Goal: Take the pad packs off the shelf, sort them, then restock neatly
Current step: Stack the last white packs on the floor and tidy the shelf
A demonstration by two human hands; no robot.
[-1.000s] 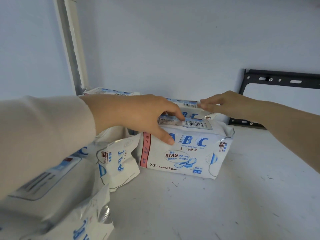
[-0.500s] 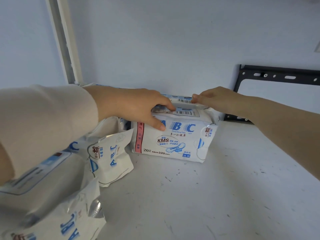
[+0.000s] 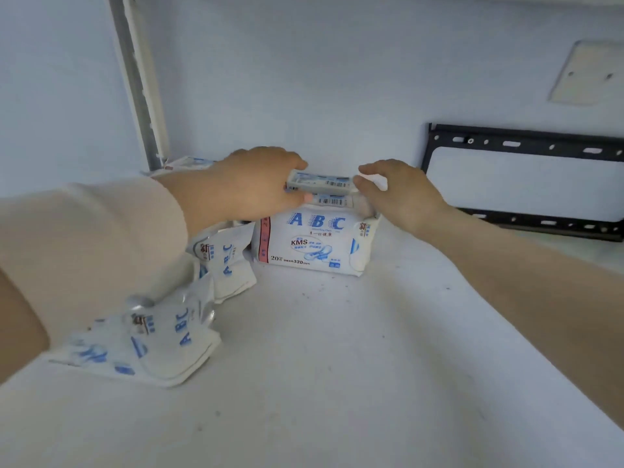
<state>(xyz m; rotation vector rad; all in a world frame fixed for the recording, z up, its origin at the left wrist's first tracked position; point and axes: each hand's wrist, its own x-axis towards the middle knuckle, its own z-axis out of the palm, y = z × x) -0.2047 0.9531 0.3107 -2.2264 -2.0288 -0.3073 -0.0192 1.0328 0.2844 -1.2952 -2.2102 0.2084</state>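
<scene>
Nearest to me, well forward and left of the upright ABC pack (image 3: 314, 238), a flat pack (image 3: 152, 346) lies on the white shelf board (image 3: 337, 366), partly under the cream sleeve (image 3: 94, 244) of the left arm. A second pack (image 3: 226, 261) sits crumpled just beside the upright ABC pack's left edge, leaning toward it. The upright ABC pack itself stands on the board with its printed face toward me, barcode strip on top. Directly above that strip I have a top pack (image 3: 320, 183) caught between both hands. The left hand (image 3: 250, 187) grips its left end, fingers curled over the top and thumb underneath. The right hand (image 3: 401, 194) pinches its right end with bent fingers and thumb. I cannot tell whether the top pack touches the upright one or sits behind it. Behind the left hand, left of the upright ABC pack, the far packs (image 3: 189, 162) show only their edges at the foot of the shelf post (image 3: 138, 79). Right of the upright ABC pack, a black bracket (image 3: 523, 143) is on the back wall (image 3: 304, 79), with a pale wall plate (image 3: 591, 72) above it.
</scene>
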